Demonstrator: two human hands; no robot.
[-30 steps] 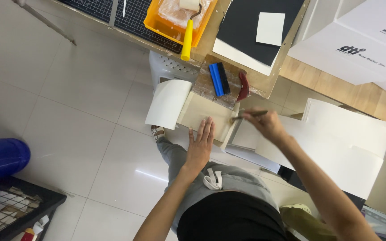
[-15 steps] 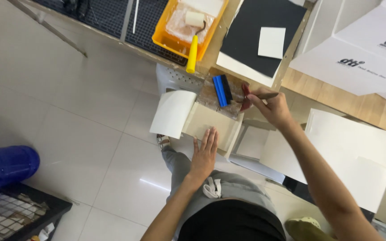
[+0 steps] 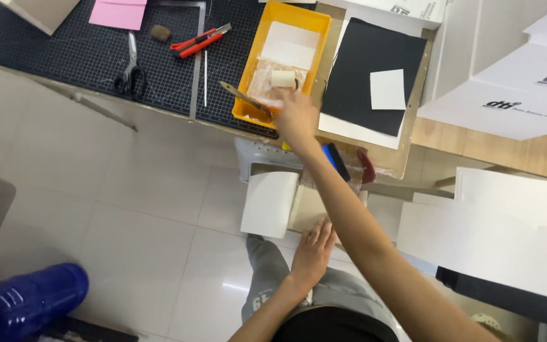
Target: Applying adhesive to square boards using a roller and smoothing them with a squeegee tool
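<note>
One view only, from the head, looking straight down. Right hand stretched out to the near edge of the yellow tray on the bench, blurred with motion; fingers seemingly curled at the handle of the brush lying across the tray's corner, though whether actually gripping cannot be told. Small white roller resting inside the tray just beyond the knuckles. Left hand open, flat, fingers spread, pressing down on the tan board over the lap, beside the white folded sheet. Blue scraper just under the reaching forearm. Black sheet with a white card right of the tray; red knife and scissors on the dark cutting mat to the left.

Best done, judging from this: keeping the flat palm firm so the board stays put, taking the brush by its handle well clear of the wet end, lifting it without tipping the tray.
</note>
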